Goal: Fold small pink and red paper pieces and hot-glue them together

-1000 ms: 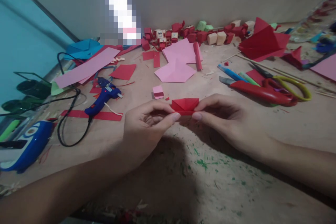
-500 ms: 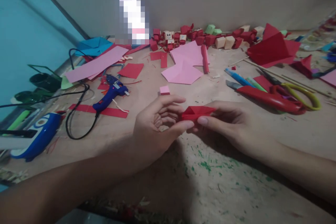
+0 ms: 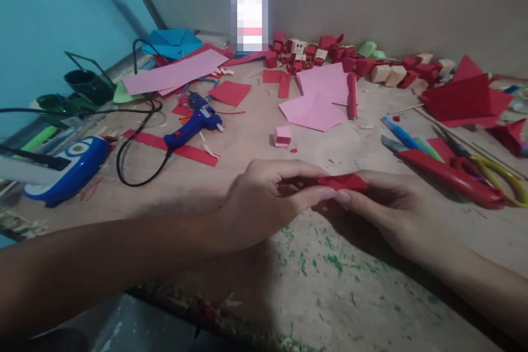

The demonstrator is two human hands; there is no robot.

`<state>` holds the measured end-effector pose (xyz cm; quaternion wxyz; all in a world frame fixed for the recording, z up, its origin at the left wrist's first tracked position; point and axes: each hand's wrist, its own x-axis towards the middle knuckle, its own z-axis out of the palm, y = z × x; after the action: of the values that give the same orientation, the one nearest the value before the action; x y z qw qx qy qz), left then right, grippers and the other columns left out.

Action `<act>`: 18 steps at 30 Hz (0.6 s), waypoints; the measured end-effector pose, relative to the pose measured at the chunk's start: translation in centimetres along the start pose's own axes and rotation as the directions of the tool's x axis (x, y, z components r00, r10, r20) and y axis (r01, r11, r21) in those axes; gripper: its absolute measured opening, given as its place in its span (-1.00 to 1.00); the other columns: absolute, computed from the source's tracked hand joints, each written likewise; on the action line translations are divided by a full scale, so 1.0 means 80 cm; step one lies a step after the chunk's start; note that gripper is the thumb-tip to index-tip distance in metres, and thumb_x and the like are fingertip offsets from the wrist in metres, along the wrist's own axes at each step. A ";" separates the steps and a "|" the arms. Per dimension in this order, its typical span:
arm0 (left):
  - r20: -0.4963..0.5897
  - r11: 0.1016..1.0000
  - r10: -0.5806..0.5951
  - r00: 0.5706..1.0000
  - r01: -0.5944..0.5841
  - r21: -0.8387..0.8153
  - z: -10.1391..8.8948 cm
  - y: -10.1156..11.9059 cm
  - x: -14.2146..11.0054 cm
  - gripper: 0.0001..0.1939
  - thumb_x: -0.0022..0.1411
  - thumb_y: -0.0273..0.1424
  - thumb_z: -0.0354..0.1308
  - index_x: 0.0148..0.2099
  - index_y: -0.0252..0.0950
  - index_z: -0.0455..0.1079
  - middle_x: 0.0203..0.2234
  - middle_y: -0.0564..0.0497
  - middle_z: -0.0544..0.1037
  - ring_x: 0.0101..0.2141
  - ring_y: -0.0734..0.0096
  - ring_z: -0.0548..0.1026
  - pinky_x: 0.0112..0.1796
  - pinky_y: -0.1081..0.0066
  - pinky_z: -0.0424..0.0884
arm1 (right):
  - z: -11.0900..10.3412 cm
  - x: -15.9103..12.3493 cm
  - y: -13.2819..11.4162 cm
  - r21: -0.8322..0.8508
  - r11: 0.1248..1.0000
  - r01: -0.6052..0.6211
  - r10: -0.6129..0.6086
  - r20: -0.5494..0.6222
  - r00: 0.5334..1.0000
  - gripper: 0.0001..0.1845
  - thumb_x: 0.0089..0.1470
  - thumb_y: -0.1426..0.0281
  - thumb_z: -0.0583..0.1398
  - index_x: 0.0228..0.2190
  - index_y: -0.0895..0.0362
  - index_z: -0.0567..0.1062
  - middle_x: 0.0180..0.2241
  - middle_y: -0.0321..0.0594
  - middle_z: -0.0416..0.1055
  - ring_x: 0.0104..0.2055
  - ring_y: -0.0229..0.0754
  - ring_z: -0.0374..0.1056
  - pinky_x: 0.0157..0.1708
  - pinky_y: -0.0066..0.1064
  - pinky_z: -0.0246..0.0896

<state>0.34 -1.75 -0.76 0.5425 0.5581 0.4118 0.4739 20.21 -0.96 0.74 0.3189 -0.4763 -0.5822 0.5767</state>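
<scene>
Left hand (image 3: 268,203) has dropped its index finger from above the folded red paper (image 3: 350,181) to its far side; paper now shows flatter, less of its fold visible. Paper is held up over the surface (image 3: 371,286), back from the front edge. Left thumb and index pinch its left end; right hand (image 3: 400,203) pinches from the right, thumb on the near edge, fingers behind partly hidden. Thumb tips nearly meet.

Handling, judged by look: very light, thin, stiff along creases, soft across flat faces, probably not slippery. Crushes or tears easily, so grip lightly at both ends or along the creased near edge, not mid-panel.

Beyond: small pink box (image 3: 282,136), then pink sheets (image 3: 313,113). Glue gun (image 3: 192,126) lies toward the left edge; red cutter (image 3: 454,176) and scissors (image 3: 495,161) toward the right. Paper blocks (image 3: 363,66) line the back edge.
</scene>
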 end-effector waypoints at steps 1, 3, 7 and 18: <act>0.008 1.000 -0.011 1.000 0.011 -0.016 0.000 0.001 0.001 -0.89 0.17 -0.47 0.37 -0.21 -0.29 0.64 -0.38 0.07 0.71 -0.38 0.49 0.66 -0.28 0.61 0.60 | 0.001 0.000 -0.001 -0.007 1.000 0.003 -0.004 -0.006 1.000 -0.90 0.05 0.30 0.42 -0.34 0.03 0.71 -0.40 -0.26 0.65 -0.40 -0.29 0.52 -0.42 -0.62 0.40; 0.028 0.998 -0.041 0.999 0.042 -0.037 0.000 0.003 0.002 -0.91 0.17 -0.49 0.36 -0.22 -0.30 0.64 -0.37 0.07 0.71 -0.38 0.50 0.66 -0.29 0.63 0.59 | 0.002 -0.001 -0.005 -0.031 1.000 0.005 -0.006 -0.019 1.000 -0.90 0.06 0.28 0.42 -0.38 0.04 0.70 -0.42 -0.26 0.64 -0.44 -0.31 0.51 -0.45 -0.64 0.39; 0.048 0.999 -0.047 0.998 0.048 -0.026 -0.002 0.008 0.002 -0.93 0.19 -0.51 0.34 -0.24 -0.33 0.63 -0.37 0.06 0.70 -0.38 0.53 0.65 -0.31 0.67 0.57 | 0.004 -0.001 -0.010 -0.106 0.994 0.016 -0.019 -0.027 0.999 -0.86 0.11 0.27 0.38 -0.43 0.05 0.69 -0.45 -0.26 0.64 -0.48 -0.35 0.49 -0.49 -0.69 0.36; 0.063 0.996 -0.080 0.995 0.082 -0.039 -0.003 0.010 0.001 -0.92 0.21 -0.53 0.32 -0.24 -0.33 0.63 -0.44 0.06 0.67 -0.41 0.54 0.62 -0.33 0.64 0.56 | 0.000 -0.001 -0.005 -0.084 0.996 0.029 -0.028 0.017 0.999 -0.93 0.09 0.31 0.40 -0.38 0.04 0.69 -0.43 -0.29 0.64 -0.43 -0.31 0.51 -0.44 -0.62 0.39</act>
<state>0.07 -1.71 -0.01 0.5852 0.5436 0.4074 0.4429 20.19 -0.99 1.11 0.3021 -0.4763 -0.6152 0.5508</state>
